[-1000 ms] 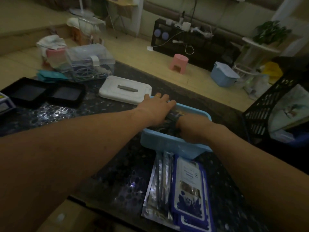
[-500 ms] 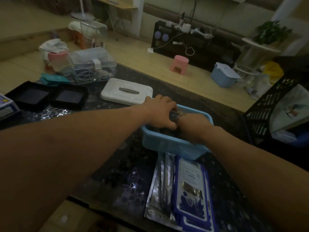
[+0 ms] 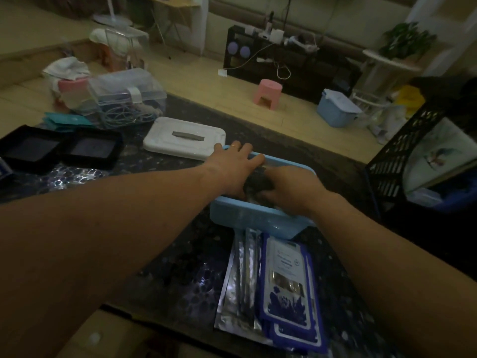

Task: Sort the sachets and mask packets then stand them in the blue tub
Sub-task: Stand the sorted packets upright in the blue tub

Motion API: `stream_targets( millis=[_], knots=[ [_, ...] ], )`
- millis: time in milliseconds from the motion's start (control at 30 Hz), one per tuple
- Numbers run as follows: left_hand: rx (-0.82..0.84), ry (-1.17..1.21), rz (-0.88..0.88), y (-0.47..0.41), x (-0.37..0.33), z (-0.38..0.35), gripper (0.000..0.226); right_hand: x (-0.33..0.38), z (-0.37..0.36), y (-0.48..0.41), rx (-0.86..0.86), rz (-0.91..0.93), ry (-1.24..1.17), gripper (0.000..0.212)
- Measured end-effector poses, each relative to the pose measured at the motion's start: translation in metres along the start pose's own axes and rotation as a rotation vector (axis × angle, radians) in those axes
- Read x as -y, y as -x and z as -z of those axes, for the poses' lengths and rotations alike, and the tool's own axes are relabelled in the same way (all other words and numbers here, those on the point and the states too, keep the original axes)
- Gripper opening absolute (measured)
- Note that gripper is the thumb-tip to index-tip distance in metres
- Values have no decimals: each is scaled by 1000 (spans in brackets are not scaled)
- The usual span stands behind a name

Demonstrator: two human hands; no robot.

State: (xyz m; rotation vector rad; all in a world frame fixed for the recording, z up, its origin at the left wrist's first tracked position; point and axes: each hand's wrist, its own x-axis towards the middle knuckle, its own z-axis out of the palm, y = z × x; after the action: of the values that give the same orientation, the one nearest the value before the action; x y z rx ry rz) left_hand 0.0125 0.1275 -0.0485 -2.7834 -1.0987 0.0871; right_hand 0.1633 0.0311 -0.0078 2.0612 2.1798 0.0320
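Standing step in hand: both hands are inside the blue tub (image 3: 253,220), toward the far edge of the worktop (image 3: 180,267). The left hand (image 3: 232,169) lies spread flat against a dark bundle of sachets (image 3: 258,180), and the right hand (image 3: 291,187) curls round its other side. Silver sachets (image 3: 242,277) and blue mask packets (image 3: 286,285) lie flat by the near edge. The next move, I judge, is to let go without toppling the bundle, then fetch those

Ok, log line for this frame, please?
phase: loading blue tub | left hand: pressing dark sachets inside | right hand: gripping same sachets | pending: mask packets, silver sachets, flat beside tub's near wall
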Motion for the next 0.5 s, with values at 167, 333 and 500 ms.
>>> stream_targets(
  millis=[167,333,500],
  knots=[
    [-8,-13,3,-1,2,-3,113,0,12,109,-473,-334,-602,13],
    [6,-50,19,-1,1,-2,114,12,-48,178,194,-714,-720,43],
    [-2,-51,17,0,1,0,113,21,-80,176,345,-728,-676,116]
  ],
)
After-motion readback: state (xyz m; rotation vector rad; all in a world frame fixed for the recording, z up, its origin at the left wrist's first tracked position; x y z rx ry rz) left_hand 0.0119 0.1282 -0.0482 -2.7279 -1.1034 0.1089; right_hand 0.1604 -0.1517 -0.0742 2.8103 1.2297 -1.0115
